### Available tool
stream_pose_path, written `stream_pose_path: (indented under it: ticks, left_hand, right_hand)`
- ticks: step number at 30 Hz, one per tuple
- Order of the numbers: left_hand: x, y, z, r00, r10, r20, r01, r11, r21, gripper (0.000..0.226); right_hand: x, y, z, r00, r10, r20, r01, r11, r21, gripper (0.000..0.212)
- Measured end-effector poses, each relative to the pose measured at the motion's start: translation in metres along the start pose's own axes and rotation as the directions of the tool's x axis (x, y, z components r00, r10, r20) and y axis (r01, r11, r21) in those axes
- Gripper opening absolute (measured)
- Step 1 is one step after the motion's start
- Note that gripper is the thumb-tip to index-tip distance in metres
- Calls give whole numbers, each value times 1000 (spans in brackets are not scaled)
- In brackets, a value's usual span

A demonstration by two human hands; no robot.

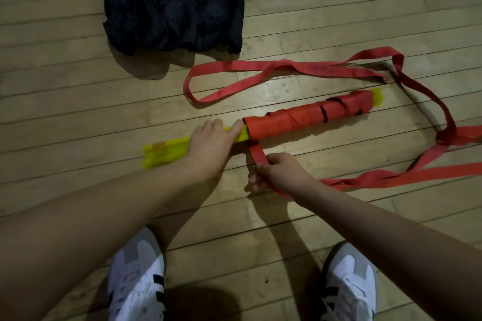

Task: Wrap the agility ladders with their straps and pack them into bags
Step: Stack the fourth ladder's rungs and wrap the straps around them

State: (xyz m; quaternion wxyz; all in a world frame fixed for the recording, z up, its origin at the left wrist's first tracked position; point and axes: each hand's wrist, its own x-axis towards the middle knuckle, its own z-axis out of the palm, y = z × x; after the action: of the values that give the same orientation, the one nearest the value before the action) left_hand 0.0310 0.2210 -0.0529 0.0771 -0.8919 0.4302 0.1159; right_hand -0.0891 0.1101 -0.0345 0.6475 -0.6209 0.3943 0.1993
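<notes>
On the wooden floor (78, 60), beyond the ladder bundle (307, 118), lies the dark bag (173, 2), flat. Loose red strap (287, 66) loops behind and right of the bundle. Bundle: yellow rungs, right part wound in strap. My left hand (208, 143) presses its bare yellow end, fingers straight, together. My right hand (281, 169), just before the bundle, pinches the strap.
</notes>
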Motion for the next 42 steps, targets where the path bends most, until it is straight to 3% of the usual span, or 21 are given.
stream_pose_path:
  ticks: [4,9,14,19,22,26,31,37,40,42]
  left_hand:
    - [4,-15,1,990,141,-4,-139,985,103,60]
    - [-16,-15,9,966,254,-46,-254,967,7,38]
    - [-18,-10,4,996,91,13,-89,991,-104,48]
    - [-9,-9,-1,999,14,40,-7,985,-170,46]
    - [3,-9,-5,995,-90,40,96,974,-206,55]
    - [14,-5,-10,991,-134,-22,131,984,-122,68]
    - [3,4,6,989,25,-143,-15,997,73,61]
    - [-37,6,31,918,284,-277,-274,959,75,67]
    - [-48,8,32,934,279,-223,-283,959,17,61]
    - [-50,16,22,964,244,-108,-255,961,-107,58]
  right_hand:
    - [-1,-8,-3,999,-14,35,11,996,86,16]
    - [0,-7,1,998,17,57,-25,987,158,24]
    - [-2,1,1,993,54,105,-72,982,177,16]
    - [-6,-5,-4,968,82,236,-69,996,-63,17]
    - [-4,-8,-4,978,69,199,-69,998,-7,20]
    - [-1,-13,-8,981,56,188,-64,997,35,17]
    - [3,-11,-1,989,6,146,6,997,-81,17]
    - [1,4,-1,998,-58,12,60,961,-271,18]
    - [-2,12,-4,1000,-18,0,18,983,-181,20]
    - [-2,17,-6,1000,16,14,-14,992,-126,21]
